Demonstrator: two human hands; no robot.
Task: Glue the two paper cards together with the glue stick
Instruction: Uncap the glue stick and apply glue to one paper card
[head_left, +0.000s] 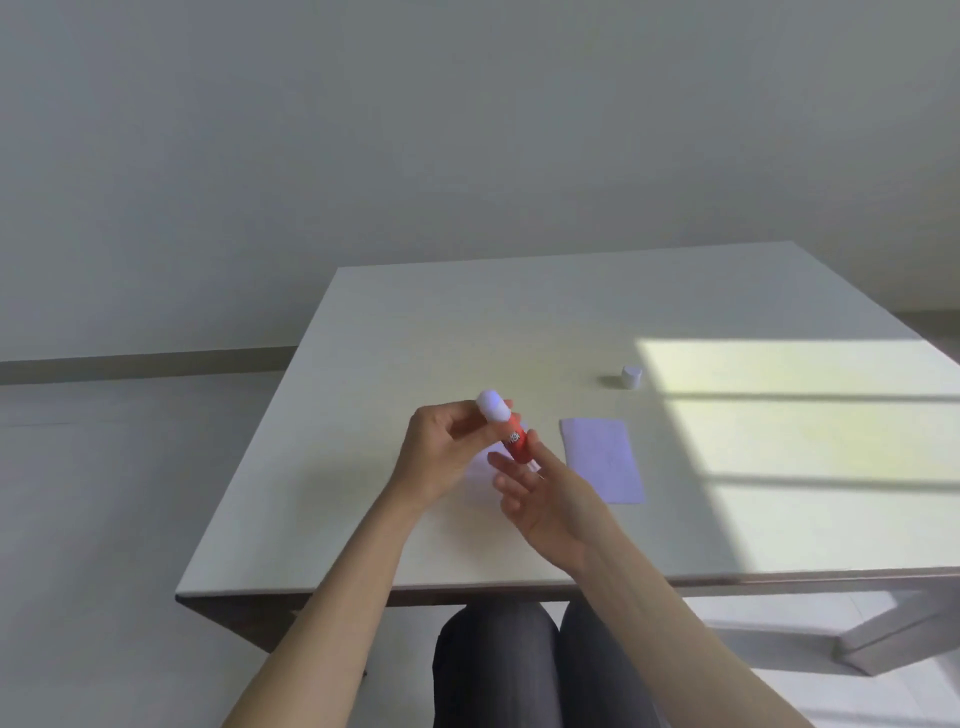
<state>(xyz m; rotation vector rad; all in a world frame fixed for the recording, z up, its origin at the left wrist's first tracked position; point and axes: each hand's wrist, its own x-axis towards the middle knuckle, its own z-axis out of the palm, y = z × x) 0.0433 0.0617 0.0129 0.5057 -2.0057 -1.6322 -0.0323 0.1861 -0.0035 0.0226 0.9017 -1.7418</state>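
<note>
Right hand (553, 501) nearest, fingers loosely spread, fingertips at the glue stick's (511, 434) lower end; grip unclear. Left hand (447, 454) pinches its white top, stick tilted above the table (363, 493). One card (602, 460) at 3 o'clock, another (480, 470) half hidden beneath the hands. Cap (631, 376) at 1 o'clock, farther.

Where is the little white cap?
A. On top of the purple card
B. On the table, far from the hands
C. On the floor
B. The cap stands on the table by the sunny patch, beyond the purple card and apart from both hands, which hold the glue stick.
</note>
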